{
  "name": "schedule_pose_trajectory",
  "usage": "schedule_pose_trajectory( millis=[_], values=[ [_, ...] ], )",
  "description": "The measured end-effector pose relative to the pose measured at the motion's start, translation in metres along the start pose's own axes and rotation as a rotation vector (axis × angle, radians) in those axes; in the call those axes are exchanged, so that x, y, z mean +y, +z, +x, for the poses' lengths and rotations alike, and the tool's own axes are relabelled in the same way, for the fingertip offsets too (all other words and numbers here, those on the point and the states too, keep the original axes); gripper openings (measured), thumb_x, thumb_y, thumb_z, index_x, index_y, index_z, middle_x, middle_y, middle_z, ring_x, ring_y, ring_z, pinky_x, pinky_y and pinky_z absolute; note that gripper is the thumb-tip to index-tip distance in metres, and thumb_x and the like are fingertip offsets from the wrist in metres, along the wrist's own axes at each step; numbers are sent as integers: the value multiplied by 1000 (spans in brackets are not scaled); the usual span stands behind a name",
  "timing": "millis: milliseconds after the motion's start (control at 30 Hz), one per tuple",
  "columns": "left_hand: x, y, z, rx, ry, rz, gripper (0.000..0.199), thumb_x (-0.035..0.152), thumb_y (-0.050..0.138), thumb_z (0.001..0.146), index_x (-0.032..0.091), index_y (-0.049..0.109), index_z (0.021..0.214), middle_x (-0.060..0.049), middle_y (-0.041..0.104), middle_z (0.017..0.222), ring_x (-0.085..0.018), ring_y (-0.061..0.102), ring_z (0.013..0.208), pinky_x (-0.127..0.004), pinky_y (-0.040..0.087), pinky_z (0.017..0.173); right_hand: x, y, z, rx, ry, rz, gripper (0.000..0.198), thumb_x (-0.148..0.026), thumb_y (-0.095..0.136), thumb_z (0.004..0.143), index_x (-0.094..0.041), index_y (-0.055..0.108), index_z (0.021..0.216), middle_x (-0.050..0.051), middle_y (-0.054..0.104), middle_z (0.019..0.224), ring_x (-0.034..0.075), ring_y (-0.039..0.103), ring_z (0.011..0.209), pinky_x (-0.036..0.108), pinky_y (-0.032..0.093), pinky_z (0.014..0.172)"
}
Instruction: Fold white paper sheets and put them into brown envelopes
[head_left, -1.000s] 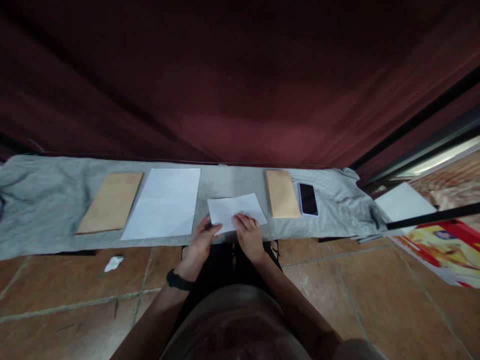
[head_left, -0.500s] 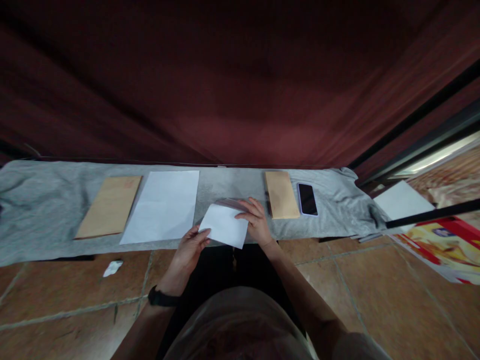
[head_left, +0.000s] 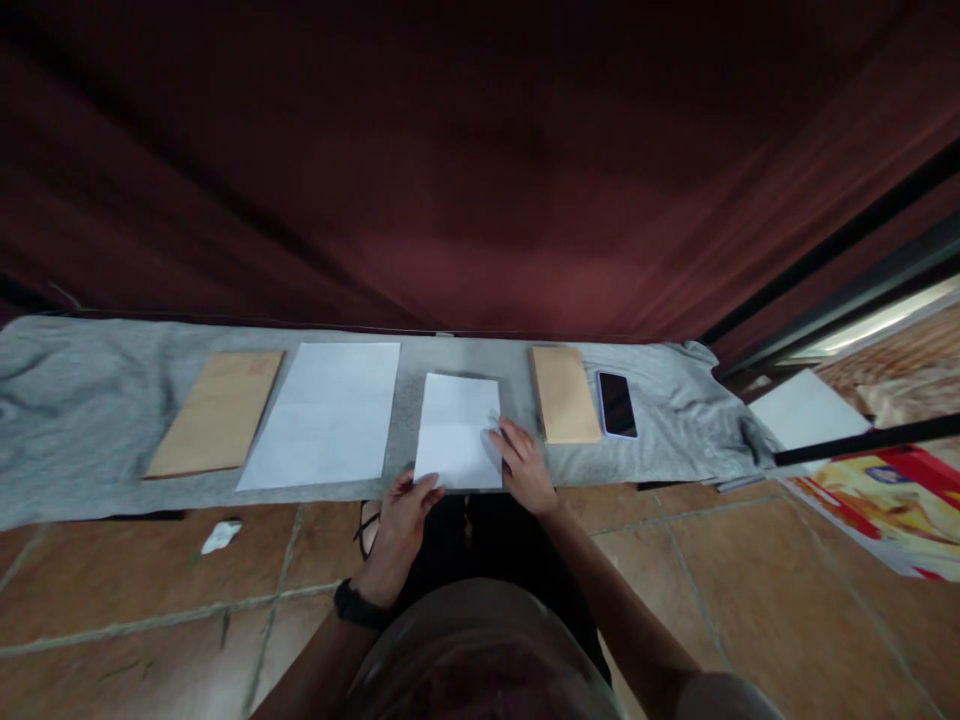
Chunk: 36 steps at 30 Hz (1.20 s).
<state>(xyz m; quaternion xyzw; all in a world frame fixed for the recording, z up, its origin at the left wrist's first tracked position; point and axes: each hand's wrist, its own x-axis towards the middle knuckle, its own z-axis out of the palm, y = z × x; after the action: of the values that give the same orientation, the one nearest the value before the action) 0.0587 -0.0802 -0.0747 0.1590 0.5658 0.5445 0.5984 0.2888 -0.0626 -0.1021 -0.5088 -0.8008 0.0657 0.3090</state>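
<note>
A folded sheet of white paper (head_left: 457, 425) rests on the grey cloth at the front edge of the narrow table. Thumb and fingers of my left hand (head_left: 405, 510) pinch its lower left corner. My right hand (head_left: 523, 470) grips the right edge, with fingertips lying on top of the paper and part of the hand's underside hidden. To the left lies a larger white sheet (head_left: 330, 410) with faint crease lines. Brown envelopes lie flat on both sides: one at the far left (head_left: 217, 410) and one (head_left: 566, 395) just right of my right hand.
A phone (head_left: 617, 405) lies right of the right-hand envelope. Grey cloth (head_left: 82, 420) covers the table, and a dark red curtain (head_left: 465, 200) hangs behind it. A black bar (head_left: 862, 440) and a red printed box (head_left: 892, 500) are at right. Crumpled white scrap (head_left: 221, 536) lies on the tiled floor.
The folded paper has gone from held tilted above the front edge to lying flat and straight on the cloth. Both hands moved with it, my left hand slightly to the right.
</note>
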Motion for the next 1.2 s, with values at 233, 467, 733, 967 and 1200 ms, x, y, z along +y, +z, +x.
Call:
schedule_pose_trajectory(
  millis=[233, 467, 733, 967, 1200],
  values=[
    [4, 4, 3, -42, -150, 2, 41, 14, 90, 45, 17, 69, 81, -1, 75, 80, -16, 68, 69, -25, 55, 59, 1, 4, -27, -90, -33, 89, 49, -14, 52, 97, -24, 56, 145, 8, 51, 155, 23, 49, 141, 46, 41, 119],
    [9, 6, -1, -214, -207, 158, 40, 20, 89, 49, 17, 69, 84, 1, 70, 72, -12, 64, 60, -23, 51, 56, 6, -6, -19, -46, 49, 170, 64, 1, 51, 78, -30, 69, 131, 3, 64, 141, 24, 53, 137, 51, 45, 115],
    [1, -18, 7, -86, 120, 325, 43, 40, 78, 74, 23, 69, 112, -3, 72, 95, -18, 68, 72, -34, 58, 71, 9, -3, -28, -85, 90, 256, 40, -7, 60, 88, -27, 74, 119, 5, 74, 124, 22, 66, 118, 45, 51, 108],
    [13, -36, 35, -214, 643, 805, 31, 24, 72, 76, 27, 76, 106, -9, 63, 134, -30, 53, 131, -47, 37, 117, 8, 1, -14, -18, 201, 328, 26, -20, 57, 98, -27, 73, 118, 5, 77, 114, 21, 70, 107, 38, 57, 97],
    [23, -10, 47, -299, 587, 767, 12, 31, 76, 76, 26, 77, 87, -8, 74, 108, -29, 62, 114, -44, 41, 112, 10, 7, 6, 33, 366, 313, 20, -31, 57, 99, -22, 71, 111, 6, 77, 102, 22, 73, 96, 34, 58, 88]
  ],
)
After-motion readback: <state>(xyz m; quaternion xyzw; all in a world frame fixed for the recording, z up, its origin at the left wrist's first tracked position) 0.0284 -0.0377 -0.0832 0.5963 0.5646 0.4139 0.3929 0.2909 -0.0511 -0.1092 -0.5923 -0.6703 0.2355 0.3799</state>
